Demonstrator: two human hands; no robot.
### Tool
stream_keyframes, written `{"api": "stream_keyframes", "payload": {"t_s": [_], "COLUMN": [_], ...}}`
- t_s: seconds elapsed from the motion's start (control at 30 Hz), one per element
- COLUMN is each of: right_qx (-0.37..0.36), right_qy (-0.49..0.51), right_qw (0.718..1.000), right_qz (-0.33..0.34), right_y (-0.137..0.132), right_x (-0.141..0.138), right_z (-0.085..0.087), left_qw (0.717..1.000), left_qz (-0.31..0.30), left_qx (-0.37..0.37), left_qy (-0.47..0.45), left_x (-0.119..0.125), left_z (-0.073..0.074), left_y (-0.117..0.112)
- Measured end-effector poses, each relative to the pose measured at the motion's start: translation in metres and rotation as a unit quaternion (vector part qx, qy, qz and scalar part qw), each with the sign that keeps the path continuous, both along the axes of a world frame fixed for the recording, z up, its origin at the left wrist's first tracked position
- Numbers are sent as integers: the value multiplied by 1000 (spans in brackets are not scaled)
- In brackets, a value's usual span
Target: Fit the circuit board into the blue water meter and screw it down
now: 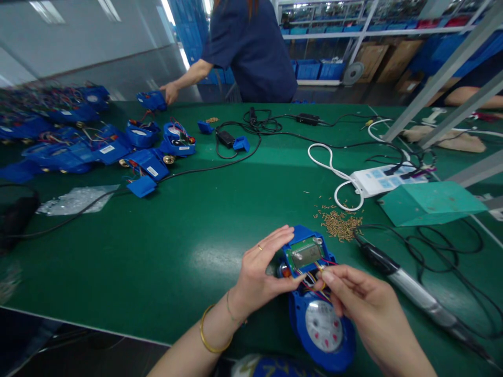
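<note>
A blue water meter (320, 327) with a white dial lies on the green table (188, 246) near the front edge, its housing open to show a green circuit board (304, 254) and coloured wires. My left hand (261, 272) grips the left side of the open housing, thumb by the wires. My right hand (359, 298) pinches the wires at the board's lower right corner.
A pile of small brass screws (340, 224) lies beyond the meter. An electric screwdriver (412, 290) with cable lies to the right. A white power strip (387, 179) and teal box (430, 201) sit further right. Several blue meters (106, 146) crowd the far left, where another person (251, 50) reaches.
</note>
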State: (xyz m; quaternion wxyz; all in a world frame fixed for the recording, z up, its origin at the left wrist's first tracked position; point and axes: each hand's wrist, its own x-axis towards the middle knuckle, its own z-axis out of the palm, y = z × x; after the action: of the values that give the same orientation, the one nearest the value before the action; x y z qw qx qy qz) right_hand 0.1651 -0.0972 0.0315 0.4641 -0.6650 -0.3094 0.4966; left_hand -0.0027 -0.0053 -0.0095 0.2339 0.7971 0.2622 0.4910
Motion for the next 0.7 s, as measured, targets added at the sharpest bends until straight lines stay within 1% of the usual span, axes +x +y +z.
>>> {"api": "stream_keyframes", "payload": {"t_s": [0.1, 0.17, 0.27, 0.33, 0.37, 0.4, 0.43, 0.5, 0.57, 0.63, 0.7], "right_qx": [0, 2, 13, 43, 69, 106, 147, 233, 302, 331, 340], "right_qy": [-1, -7, -29, -81, -125, -178, -237, -348, -427, -474, -501], "right_qw": [1000, 1000, 999, 996, 990, 978, 960, 908, 852, 816, 796], "right_qz": [-5, -10, -13, -18, -19, -14, -5, 12, 16, 10, 3], "right_y": [1, 1, -2, -5, -6, -6, -6, -5, -2, 1, 3], "right_x": [-4, -7, -8, -8, -8, -7, -7, -7, -8, -11, -13], "right_z": [5, 5, -3, -13, -18, -22, -26, -28, -27, -23, -20], "left_qw": [1000, 999, 998, 994, 992, 988, 984, 976, 967, 958, 952], "left_qz": [8, 12, 16, 16, 14, 11, 7, -4, -18, -29, -34], "left_qx": [-14, -28, -62, -104, -127, -151, -173, -212, -245, -270, -285], "left_qy": [-7, -11, -15, -17, -20, -25, -32, -53, -73, -89, -102], "left_x": [0, 0, -1, -1, 0, 0, 0, 1, 0, 0, 0], "left_z": [0, 0, -1, -2, -2, -3, -3, -4, -6, -7, -8], "left_y": [-2, -3, -5, -6, -7, -7, -8, -9, -9, -9, -8]}}
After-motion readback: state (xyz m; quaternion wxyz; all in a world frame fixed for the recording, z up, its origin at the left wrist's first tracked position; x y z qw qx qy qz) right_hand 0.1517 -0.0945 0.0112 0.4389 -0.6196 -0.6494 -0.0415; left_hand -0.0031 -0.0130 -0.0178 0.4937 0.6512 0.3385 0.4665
